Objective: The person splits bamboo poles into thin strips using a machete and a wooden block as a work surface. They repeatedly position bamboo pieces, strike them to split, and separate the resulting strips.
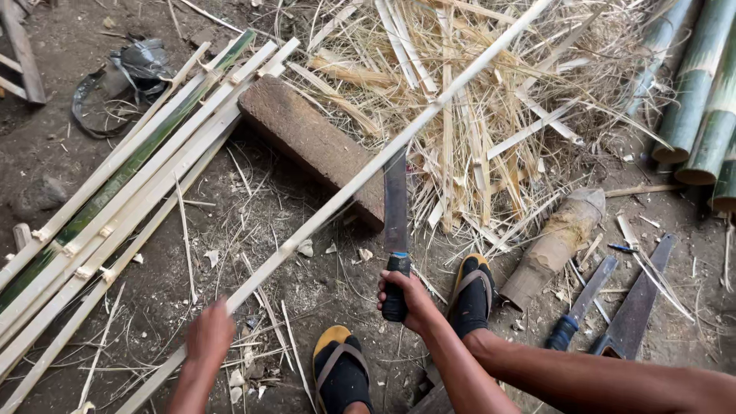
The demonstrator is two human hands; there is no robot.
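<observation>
My left hand (pixel 208 335) grips the near end of a long pale bamboo strip (pixel 360 180) that runs diagonally up to the top right. My right hand (pixel 410 300) holds the black handle of a long dark knife (pixel 395 205), blade pointing away and its upper part meeting the strip where it crosses. The strip passes over a brown wooden block (pixel 310 142) lying on the dirt. My two feet in dark socks and yellow sandals (pixel 473 295) rest just below the knife.
A bundle of split bamboo strips (pixel 123 180) lies at left. A heap of shavings (pixel 460 100) sits behind the block. Green bamboo poles (pixel 701 92) lean at right. A short log (pixel 556 245), another knife (pixel 584 303) and a saw blade (pixel 638 303) lie at right.
</observation>
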